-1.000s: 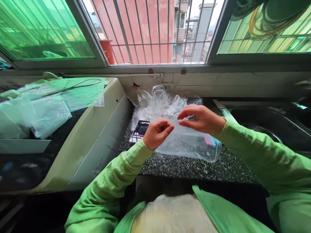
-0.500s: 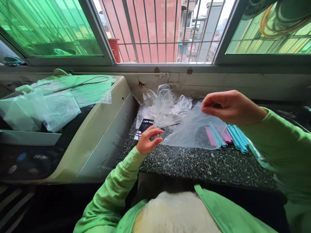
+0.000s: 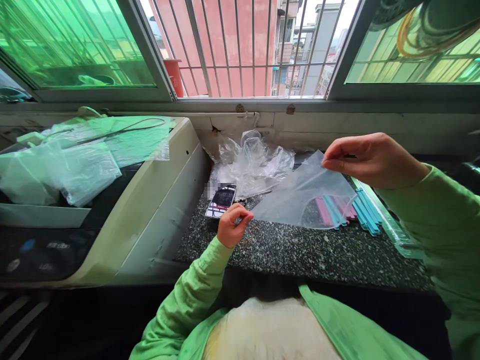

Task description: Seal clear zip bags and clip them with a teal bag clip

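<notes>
A translucent plastic bag [image 3: 290, 200] hangs stretched between my two hands above the counter. My right hand [image 3: 369, 160] pinches its upper right corner. At its lower left corner, the thumb and fingers of my left hand [image 3: 234, 225] are closed on the plastic. Through the bag, part of a row of pink and blue plastic strips [image 3: 365, 212] shows; the rest lies uncovered below my right hand. A phone [image 3: 222, 201] rests on the counter just behind my left hand.
Crumpled clear plastic bags [image 3: 255, 162] lie at the back of the speckled dark counter [image 3: 300, 255]. A bulky printer-like machine [image 3: 161, 200] stands at left, with plastic sheets [image 3: 90, 170] on top. A clear wrapped bundle [image 3: 403, 240] lies at right. Behind is a barred window.
My left hand has closed its fingers on the bag's lower left corner, after being open beside it. My right hand has moved slightly right and up, drawing the bag along.
</notes>
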Demonstrator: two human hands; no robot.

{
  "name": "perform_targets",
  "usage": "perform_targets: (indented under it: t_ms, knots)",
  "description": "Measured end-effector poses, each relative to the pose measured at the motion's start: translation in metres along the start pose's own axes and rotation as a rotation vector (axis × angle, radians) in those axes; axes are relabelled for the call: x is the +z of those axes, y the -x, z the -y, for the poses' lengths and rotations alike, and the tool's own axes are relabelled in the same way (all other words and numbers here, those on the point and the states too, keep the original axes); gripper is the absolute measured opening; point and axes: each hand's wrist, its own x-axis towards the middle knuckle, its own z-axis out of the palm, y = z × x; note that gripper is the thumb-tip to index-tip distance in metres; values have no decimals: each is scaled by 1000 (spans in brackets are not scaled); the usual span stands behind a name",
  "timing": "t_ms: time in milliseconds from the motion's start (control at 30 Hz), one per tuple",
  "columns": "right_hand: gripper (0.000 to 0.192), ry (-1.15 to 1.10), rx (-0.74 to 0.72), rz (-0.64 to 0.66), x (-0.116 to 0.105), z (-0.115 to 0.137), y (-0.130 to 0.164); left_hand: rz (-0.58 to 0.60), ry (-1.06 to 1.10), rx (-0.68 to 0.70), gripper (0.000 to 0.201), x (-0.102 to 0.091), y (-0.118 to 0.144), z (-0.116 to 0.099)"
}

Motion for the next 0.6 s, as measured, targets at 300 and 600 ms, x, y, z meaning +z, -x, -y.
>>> perform_targets:
  t_ms: [300,600]
  knots:
    - [16,89,-47,114,13,7,-7,365,-73,19,20,-13,-13,-4]
    - [13,153,-123,273,46,9,-18,234,-172,177,22,0,-61,-58]
